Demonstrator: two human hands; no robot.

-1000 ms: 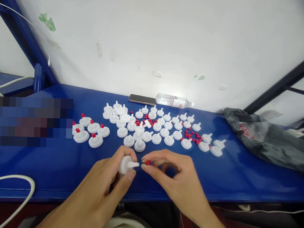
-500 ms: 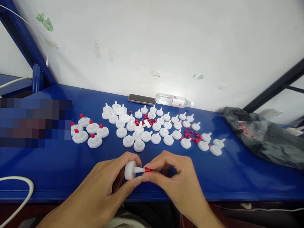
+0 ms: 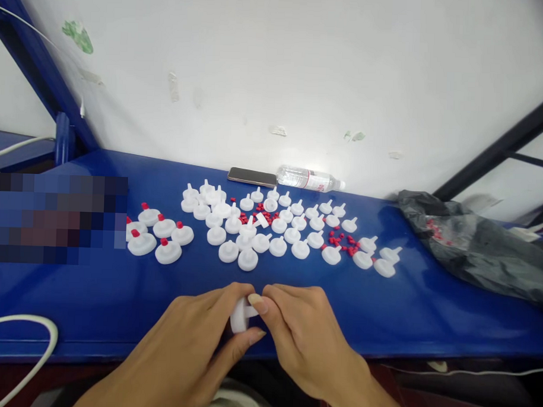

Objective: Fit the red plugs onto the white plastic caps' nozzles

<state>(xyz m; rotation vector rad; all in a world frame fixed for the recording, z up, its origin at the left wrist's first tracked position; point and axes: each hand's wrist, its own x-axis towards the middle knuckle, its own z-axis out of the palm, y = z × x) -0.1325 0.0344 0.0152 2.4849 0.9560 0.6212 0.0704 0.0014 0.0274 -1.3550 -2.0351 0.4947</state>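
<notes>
Between the thumb and fingers of my left hand (image 3: 208, 338) is a white nozzle cap (image 3: 239, 316), turned sideways with its spout pointing right. My right hand (image 3: 300, 329) is closed around the end of that spout, thumb bent over it. The small red tip cap on the spout is now hidden by the right fingers. Both hands are close together above the table's front part. Beyond them stand several white nozzle caps (image 3: 247, 260) with bare spouts, and loose red tip caps (image 3: 351, 242) lie among them. To the left, several nozzle caps (image 3: 168, 252) carry red tips.
At the wall lie a dark phone (image 3: 252, 177) and a clear plastic bottle (image 3: 310, 179). A dark plastic bag (image 3: 483, 264) holding red pieces rests on the blue table (image 3: 405, 321) at right. A white cable (image 3: 48, 350) loops at the left front edge. A blurred patch covers the far left.
My right hand has rolled over and closed further round the spout, hiding the red tip cap. The nozzle cap has shifted slightly right in my left hand.
</notes>
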